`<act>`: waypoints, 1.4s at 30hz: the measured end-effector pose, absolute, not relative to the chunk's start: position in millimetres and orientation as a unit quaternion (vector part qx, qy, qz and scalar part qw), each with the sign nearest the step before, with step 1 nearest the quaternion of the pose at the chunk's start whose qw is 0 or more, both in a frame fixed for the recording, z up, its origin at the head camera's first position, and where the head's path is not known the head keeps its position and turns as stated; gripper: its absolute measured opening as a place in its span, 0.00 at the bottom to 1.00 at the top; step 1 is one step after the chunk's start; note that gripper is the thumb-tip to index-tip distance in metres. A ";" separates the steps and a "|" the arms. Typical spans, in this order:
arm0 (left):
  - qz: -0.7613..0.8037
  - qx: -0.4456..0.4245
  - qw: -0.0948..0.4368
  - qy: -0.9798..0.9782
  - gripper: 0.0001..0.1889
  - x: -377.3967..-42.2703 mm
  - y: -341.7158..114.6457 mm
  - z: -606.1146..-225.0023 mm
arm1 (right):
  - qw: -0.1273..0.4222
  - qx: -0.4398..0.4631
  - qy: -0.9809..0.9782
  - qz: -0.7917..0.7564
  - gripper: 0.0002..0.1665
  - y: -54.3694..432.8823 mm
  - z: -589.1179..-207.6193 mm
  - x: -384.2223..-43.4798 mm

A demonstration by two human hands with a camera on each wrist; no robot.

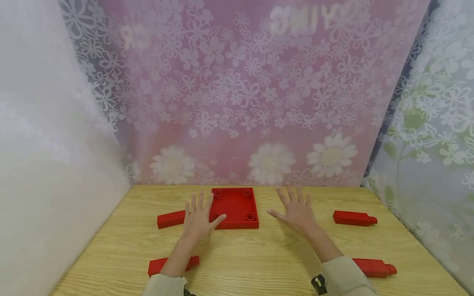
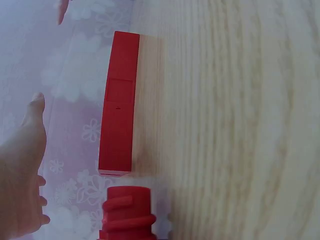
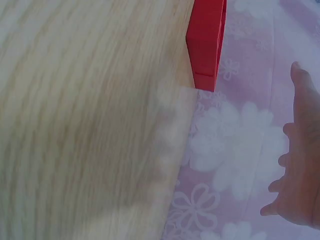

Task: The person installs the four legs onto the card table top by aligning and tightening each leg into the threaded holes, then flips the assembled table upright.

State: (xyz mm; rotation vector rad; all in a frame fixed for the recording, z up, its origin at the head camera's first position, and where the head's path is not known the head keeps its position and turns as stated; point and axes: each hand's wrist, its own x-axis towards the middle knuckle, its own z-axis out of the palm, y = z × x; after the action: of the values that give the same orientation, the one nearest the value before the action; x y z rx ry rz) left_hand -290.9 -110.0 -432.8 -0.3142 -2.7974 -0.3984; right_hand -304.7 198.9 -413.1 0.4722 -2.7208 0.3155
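A shallow red square tray-like piece (image 1: 234,204) with a raised rim lies at the back middle of the wooden table, a round socket in each visible corner. My left hand (image 1: 198,224), fingers spread, is at its left side and overlaps its edge in the head view; contact cannot be told. Spread likewise, my right hand (image 1: 298,213) hovers right of the square piece, holding nothing. A red block-shaped leg (image 1: 170,219) lies partly hidden behind my left hand. In the left wrist view a threaded red end (image 2: 129,212) shows near the square piece's side (image 2: 119,105).
Another red leg (image 1: 157,266) lies under my left forearm. On the right are a red leg (image 1: 352,218) with a knobbed end and one (image 1: 372,267) partly behind my right sleeve. Floral curtains (image 1: 244,102) enclose the wooden table (image 1: 252,263) at back and sides.
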 end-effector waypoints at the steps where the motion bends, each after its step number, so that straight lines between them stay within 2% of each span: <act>1: -0.151 -0.113 0.148 -0.971 0.44 -290.4 -109.4 -434.3 | 0.180 0.170 -0.962 0.116 0.49 195.9 -414.4 -304.2; 5: -0.212 -0.126 0.148 -0.958 0.44 -290.3 -107.5 -442.7 | 0.171 0.180 -0.959 0.136 0.49 182.1 -423.6 -304.8; 9: -0.261 -0.123 0.144 -0.947 0.44 -291.9 -106.0 -451.6 | 0.137 0.184 -0.958 0.175 0.50 165.5 -432.0 -305.0; 16: -0.323 -0.100 0.101 -0.936 0.45 -293.7 -103.0 -458.6 | 0.070 0.181 -0.939 0.283 0.50 142.9 -448.5 -307.9; 21: -0.371 -0.095 0.097 -0.919 0.45 -297.3 -101.4 -462.5 | 0.028 0.166 -0.905 0.390 0.49 136.3 -466.2 -312.1; 25: -0.393 -0.086 0.090 -0.911 0.46 -302.2 -101.8 -468.5 | 0.038 0.161 -0.885 0.436 0.48 131.2 -477.7 -318.3; 33: -0.389 -0.075 0.085 -0.914 0.48 -308.4 -102.1 -478.2 | 0.078 0.158 -0.900 0.399 0.49 126.0 -492.0 -325.5; 42: -0.393 -0.059 0.077 -0.914 0.47 -312.4 -100.0 -479.7 | 0.079 0.157 -0.909 0.378 0.48 126.7 -493.0 -324.5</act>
State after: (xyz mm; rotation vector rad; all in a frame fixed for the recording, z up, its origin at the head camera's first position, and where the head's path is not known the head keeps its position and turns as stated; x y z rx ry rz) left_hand -312.4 -100.0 -479.7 -0.1769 -2.7407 -1.1779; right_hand -324.5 126.7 -493.0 0.4702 -2.7192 1.1318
